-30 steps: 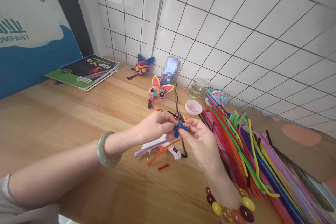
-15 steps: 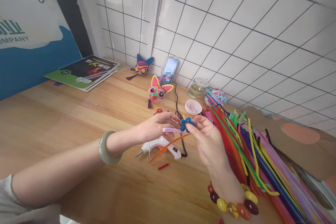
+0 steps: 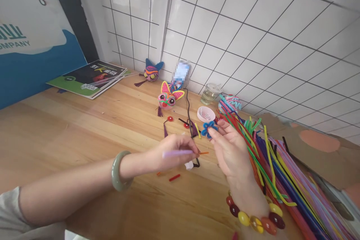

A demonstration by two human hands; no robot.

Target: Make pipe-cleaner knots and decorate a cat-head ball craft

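Note:
My right hand (image 3: 232, 149) pinches a small blue pipe-cleaner flower (image 3: 208, 128) at its fingertips, lifted over the wooden table (image 3: 70, 127). My left hand (image 3: 174, 154) is closed on a lilac pipe cleaner (image 3: 177, 153) together with an orange one (image 3: 203, 153), and it covers most of the white glue gun (image 3: 189, 165) lying beneath it. The two hands are a short gap apart. A green bangle circles my left wrist and a bead bracelet my right.
A big heap of coloured pipe cleaners (image 3: 281, 180) lies at the right. Two pipe-cleaner cat heads (image 3: 168, 98) (image 3: 152, 71), a glass jar (image 3: 209, 94), a small pink dish (image 3: 206, 114) and a black cord stand near the tiled wall. A magazine (image 3: 90, 77) lies at the far left.
My left hand has drawn down and away with the lilac stem, now over the glue gun. My right hand has lifted the blue flower up and to the right.

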